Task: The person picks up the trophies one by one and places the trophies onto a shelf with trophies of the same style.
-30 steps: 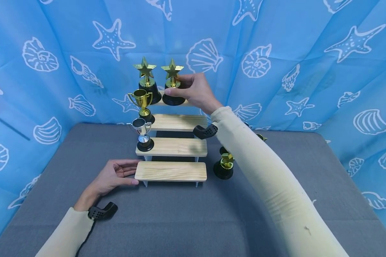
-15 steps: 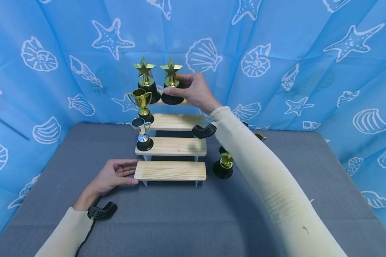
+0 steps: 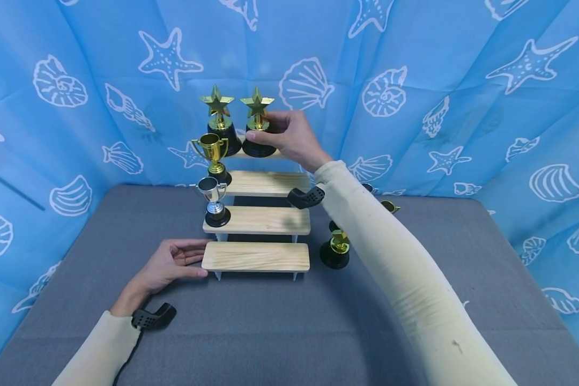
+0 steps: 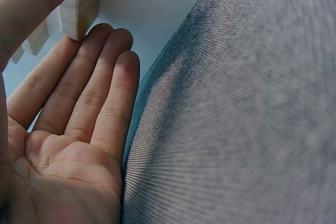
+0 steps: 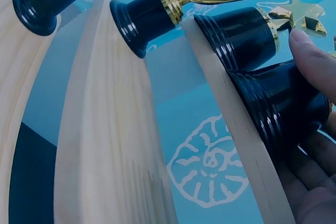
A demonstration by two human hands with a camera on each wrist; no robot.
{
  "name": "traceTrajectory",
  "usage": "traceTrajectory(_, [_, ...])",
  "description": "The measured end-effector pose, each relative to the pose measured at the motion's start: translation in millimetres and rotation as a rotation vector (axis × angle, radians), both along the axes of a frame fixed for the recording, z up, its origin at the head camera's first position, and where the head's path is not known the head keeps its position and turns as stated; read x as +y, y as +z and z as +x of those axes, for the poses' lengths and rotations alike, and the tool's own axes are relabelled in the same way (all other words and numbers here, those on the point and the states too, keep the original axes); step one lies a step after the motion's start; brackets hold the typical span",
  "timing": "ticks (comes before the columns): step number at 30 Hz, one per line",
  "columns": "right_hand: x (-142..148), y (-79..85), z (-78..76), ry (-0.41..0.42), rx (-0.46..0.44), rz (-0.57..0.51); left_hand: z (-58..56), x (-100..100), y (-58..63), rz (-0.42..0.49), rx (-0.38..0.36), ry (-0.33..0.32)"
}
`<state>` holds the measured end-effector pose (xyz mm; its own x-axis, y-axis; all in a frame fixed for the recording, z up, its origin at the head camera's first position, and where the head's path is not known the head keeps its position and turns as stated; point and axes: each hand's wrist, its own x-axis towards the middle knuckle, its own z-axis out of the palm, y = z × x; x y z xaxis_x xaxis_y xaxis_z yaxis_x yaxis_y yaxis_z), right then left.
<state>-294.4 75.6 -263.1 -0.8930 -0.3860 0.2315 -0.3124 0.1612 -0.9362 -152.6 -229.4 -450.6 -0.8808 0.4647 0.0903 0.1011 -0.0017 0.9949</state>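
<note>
My right hand (image 3: 296, 136) grips a gold star trophy (image 3: 257, 103) by its black base, thumb in front and fingers behind. In the right wrist view the trophy's base (image 5: 283, 103) sits right at the top wooden step, beside a second star trophy (image 5: 244, 35). That neighbour (image 3: 216, 104) stands upright on the step's left end. My left hand (image 3: 166, 265) lies at the left end of the lowest step of the display stand (image 3: 255, 257). Its fingers (image 4: 89, 93) are nearly straight in the left wrist view, tips close against the wood's edge.
A gold cup trophy (image 3: 212, 150) stands on the second step down, a silver cup trophy (image 3: 214, 195) on the third, both at the left end. More trophies, including a gold-topped one (image 3: 336, 252), stand right of the stand, partly behind my sleeve. A blue seashell curtain (image 3: 429, 64) hangs behind.
The held star trophy and the right hand shift very slightly left early on, then stay in place. The left hand keeps its position at the lowest step.
</note>
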Motion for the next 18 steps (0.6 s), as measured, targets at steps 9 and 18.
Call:
traceTrajectory(9, [3.4,-0.8,0.7,-0.015,-0.033,-0.010,-0.1,0.7,0.0,-0.011,-0.002,0.005])
traceTrajectory(18, [8.9,0.6,1.3,-0.062,-0.059,-0.020,-0.1,0.2,0.4,-0.016,-0.007,0.007])
